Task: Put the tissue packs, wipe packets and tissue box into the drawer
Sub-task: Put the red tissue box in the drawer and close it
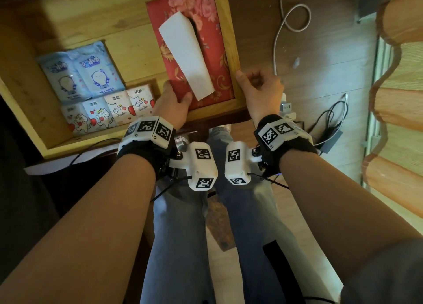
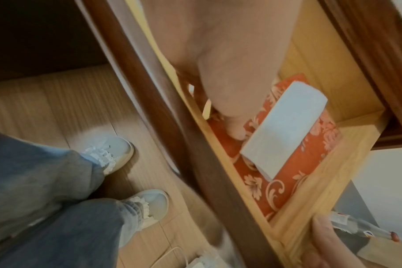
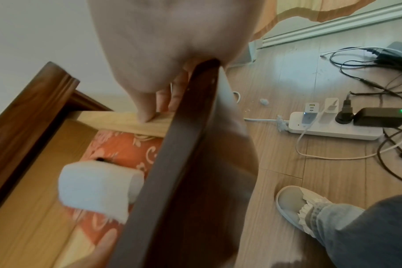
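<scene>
Seat the tissue box (image 1: pixel 194 51) flat on the drawer floor before you let go: press down and forward with your left hand (image 1: pixel 172 102), whose thumb lies on the near left corner of the red floral top while the fingers drop out of sight beside the box, so whether they curl under it cannot be told. Keep the thumb clear of the white tissue (image 1: pixel 186 56) standing out of the slot; catching it would likely pull the sheet out or tear it. Your right hand (image 1: pixel 259 89) steadies the drawer (image 1: pixel 226 28) from outside: in the right wrist view the thumb tip presses on top of the pale right wall at the near corner and the fingers curl down round its outer face. Hold that grip until the box sits square against the right wall and the near front board, where it now lies. Both forearms reach forward and down, roughly parallel, wrists slightly bent. To the left, the two blue wipe packets (image 1: pixel 80 72) lie side by side against the left wall, and a row of four tissue packs (image 1: pixel 107 112) sits just nearer you, touching them. By this evidence all items are inside; the remaining step is judged to be release.
</scene>
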### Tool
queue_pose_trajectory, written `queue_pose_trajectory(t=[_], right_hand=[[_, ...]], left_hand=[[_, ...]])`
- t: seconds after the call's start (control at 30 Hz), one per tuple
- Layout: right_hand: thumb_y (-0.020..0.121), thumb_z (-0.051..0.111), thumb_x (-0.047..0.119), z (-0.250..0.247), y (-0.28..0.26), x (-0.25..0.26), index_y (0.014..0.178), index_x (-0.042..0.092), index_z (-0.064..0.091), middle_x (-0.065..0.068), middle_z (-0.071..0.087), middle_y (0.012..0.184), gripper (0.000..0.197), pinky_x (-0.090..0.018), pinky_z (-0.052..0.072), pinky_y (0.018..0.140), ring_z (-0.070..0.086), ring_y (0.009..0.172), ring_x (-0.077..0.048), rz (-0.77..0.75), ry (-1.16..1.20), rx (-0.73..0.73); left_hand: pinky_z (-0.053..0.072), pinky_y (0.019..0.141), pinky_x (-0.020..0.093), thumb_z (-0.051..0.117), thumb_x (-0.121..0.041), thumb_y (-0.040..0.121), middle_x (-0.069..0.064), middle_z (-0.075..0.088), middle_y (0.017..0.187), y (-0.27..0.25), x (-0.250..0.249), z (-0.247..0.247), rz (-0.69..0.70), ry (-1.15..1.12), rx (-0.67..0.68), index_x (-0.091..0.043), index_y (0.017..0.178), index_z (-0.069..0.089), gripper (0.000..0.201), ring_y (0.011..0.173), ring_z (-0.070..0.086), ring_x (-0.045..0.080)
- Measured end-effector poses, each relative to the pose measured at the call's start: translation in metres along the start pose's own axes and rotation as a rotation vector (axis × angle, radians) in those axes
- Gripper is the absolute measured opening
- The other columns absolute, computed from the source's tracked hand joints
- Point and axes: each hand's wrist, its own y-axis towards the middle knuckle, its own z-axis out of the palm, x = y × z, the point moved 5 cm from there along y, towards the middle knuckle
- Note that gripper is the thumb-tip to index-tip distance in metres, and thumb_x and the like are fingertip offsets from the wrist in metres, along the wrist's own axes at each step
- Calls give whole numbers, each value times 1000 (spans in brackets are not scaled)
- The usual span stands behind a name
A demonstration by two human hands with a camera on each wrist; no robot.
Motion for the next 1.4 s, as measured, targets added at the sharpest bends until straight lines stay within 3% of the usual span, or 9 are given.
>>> queue_pose_trajectory(t=[0.1,0.23,0.4,0.5,0.73,0.97,1.13,1.23,1.4], right_hand=[[78,62,30,-6,-22,11,82,14,62,2,56,76,17,-43,52,77,58,76,-19,-80,-100,-113],[75,59,27,5,-62,22,88,14,63,-7,55,107,19,-41,31,98,47,109,-27,-132,-325,-114],[71,64,32,43,-98,24,103,22,63,-4,47,128,34,-45,16,107,31,127,-29,-211,-525,199],[71,68,28,58,-105,24,103,21,63,-5,46,131,34,-45,11,109,30,130,-30,-275,-577,216],[71,71,25,65,-100,21,103,22,63,-3,49,129,33,-39,13,106,36,125,-27,-304,-584,147],[71,71,25,78,-81,47,105,23,61,-2,48,129,35,-41,12,112,36,126,-24,-323,-557,59],[72,69,22,85,-60,76,106,16,62,-9,50,129,35,-47,24,112,37,127,-31,-361,-427,10],[70,71,23,74,-53,85,98,11,61,-13,52,121,32,-35,35,99,44,116,-30,-360,-324,-154],[79,66,20,90,-29,70,94,10,64,-9,65,97,18,-39,54,79,59,80,-16,-168,-203,79]], left_hand=[[28,112,51,45,-38,94,10,59,127,-23,15,-21,15,163,-138,-15,130,47,43,121,51,29],[19,113,55,55,-32,85,8,61,122,-58,45,-54,-93,183,-386,-20,115,59,33,126,43,26],[13,111,46,61,-21,75,3,51,132,-85,76,-67,-153,44,-303,-31,111,60,38,132,27,27],[16,107,45,67,-25,75,-2,50,133,-84,86,-63,-106,63,-264,-37,109,61,37,129,30,27],[25,93,39,70,-28,78,-1,58,125,-72,98,-66,-10,-41,-357,-25,102,67,25,123,34,29],[28,99,41,70,-26,78,-3,60,120,-48,79,-91,75,-119,-415,-23,101,68,23,124,35,26],[30,89,20,66,-19,81,10,63,114,-34,63,-125,168,-128,-666,-9,101,65,22,114,47,29],[30,80,18,68,-24,78,13,60,101,-33,63,-140,138,-142,-828,-4,94,60,27,97,51,27],[46,75,24,55,-36,90,2,66,94,-8,69,-118,44,-178,-527,-10,101,63,29,84,60,14]])
